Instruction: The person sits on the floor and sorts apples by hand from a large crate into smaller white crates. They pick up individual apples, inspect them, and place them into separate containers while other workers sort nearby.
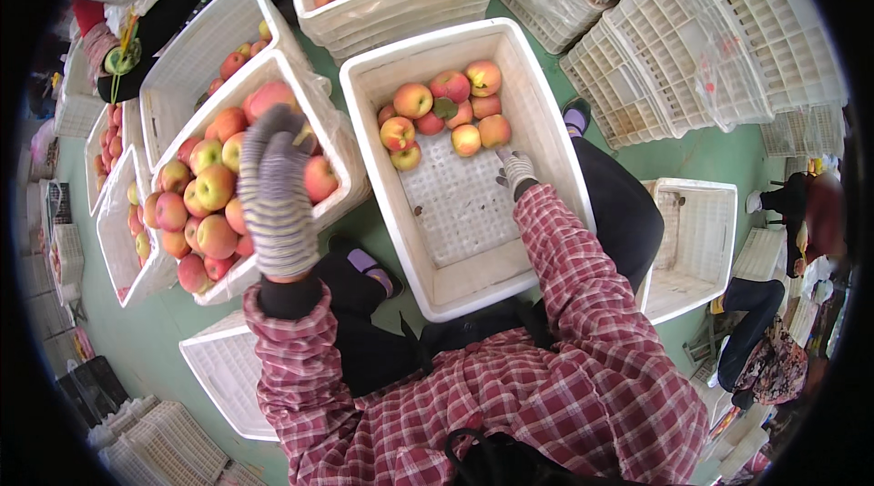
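Observation:
My left hand [278, 199], in a striped knit glove, is over a heaped white plastic crate of apples [215, 187] at the left; its fingertips are by a large red apple [268, 100], and whether they grip it is unclear. In the same kind of glove, my right hand [517, 170] is inside the white plastic crate [471, 276] before me, fingers apart and holding nothing. Just beyond it lie several red and yellow apples [466, 139] across the far half, one with a green leaf [445, 108].
A wrapped crate of apples [403, 11] stands beyond mine. Stacked crates [683, 42] rise at the right, near a lone crate [691, 247]. Another person's gloved hand [121, 56] is at upper left; other people are at the far right. A white crate [229, 377] lies below my left arm.

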{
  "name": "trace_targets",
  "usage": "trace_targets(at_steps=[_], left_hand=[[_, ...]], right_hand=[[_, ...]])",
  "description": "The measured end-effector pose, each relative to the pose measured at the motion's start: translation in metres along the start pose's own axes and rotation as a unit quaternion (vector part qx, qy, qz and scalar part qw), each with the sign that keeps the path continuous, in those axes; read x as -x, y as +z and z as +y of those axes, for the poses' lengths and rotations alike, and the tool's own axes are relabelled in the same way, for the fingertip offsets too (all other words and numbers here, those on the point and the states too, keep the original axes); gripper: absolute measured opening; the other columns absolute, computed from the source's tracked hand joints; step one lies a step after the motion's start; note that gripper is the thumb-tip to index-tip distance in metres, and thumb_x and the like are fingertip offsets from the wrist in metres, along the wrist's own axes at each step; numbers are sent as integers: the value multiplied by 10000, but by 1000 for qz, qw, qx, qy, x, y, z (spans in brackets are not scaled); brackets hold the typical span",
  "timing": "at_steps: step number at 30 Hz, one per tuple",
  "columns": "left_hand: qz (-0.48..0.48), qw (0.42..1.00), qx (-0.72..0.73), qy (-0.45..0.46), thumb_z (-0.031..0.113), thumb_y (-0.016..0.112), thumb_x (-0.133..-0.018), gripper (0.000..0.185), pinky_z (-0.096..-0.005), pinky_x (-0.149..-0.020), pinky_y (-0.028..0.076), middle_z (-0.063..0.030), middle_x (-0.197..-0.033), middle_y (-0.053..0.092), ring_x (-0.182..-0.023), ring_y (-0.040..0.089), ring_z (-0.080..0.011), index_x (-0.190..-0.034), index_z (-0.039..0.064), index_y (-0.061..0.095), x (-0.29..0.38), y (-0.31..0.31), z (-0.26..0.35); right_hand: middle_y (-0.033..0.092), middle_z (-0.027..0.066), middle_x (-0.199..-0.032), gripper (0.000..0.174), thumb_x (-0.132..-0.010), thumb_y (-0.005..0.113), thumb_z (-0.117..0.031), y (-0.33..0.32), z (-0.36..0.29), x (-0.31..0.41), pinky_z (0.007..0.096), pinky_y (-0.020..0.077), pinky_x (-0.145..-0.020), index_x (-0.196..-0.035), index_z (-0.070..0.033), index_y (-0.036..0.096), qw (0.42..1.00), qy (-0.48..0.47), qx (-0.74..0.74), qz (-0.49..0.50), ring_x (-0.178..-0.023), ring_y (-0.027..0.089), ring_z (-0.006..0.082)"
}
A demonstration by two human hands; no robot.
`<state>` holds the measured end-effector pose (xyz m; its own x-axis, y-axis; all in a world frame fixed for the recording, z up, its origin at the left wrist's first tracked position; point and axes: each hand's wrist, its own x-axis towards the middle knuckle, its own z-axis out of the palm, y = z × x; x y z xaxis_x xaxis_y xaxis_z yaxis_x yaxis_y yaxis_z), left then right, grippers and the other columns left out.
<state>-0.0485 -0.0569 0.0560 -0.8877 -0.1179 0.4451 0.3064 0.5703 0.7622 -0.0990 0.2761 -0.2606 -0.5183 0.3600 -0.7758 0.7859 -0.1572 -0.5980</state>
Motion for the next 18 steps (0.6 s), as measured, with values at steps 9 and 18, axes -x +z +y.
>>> trace_targets(at_steps=[9, 18], left_hand=[[-48, 895, 317, -309, 156, 498, -932, 322, -297, -870, 489, -110, -1129, 557, -1036, 574, -190, -1195, -30, 507, 0, 50, -2], [-100, 875, 337, -334, 183, 509, -937, 355, -296, -872, 481, -93, -1162, 547, -1029, 565, -170, -1231, -15, 485, 7, 59, -19]], right_hand=[[488, 150, -1237, 781, -724, 766, -420, 69, -27, -47, 504, 485, -869, -1294, -18, 415, 949, 66, -293, 98, -1102, 504, 334], [530, 114, -1185, 579, -778, 649, -412, 43, -20, 1, 472, 500, -839, -1244, -119, 470, 815, 9, -546, -195, -1019, 543, 311]])
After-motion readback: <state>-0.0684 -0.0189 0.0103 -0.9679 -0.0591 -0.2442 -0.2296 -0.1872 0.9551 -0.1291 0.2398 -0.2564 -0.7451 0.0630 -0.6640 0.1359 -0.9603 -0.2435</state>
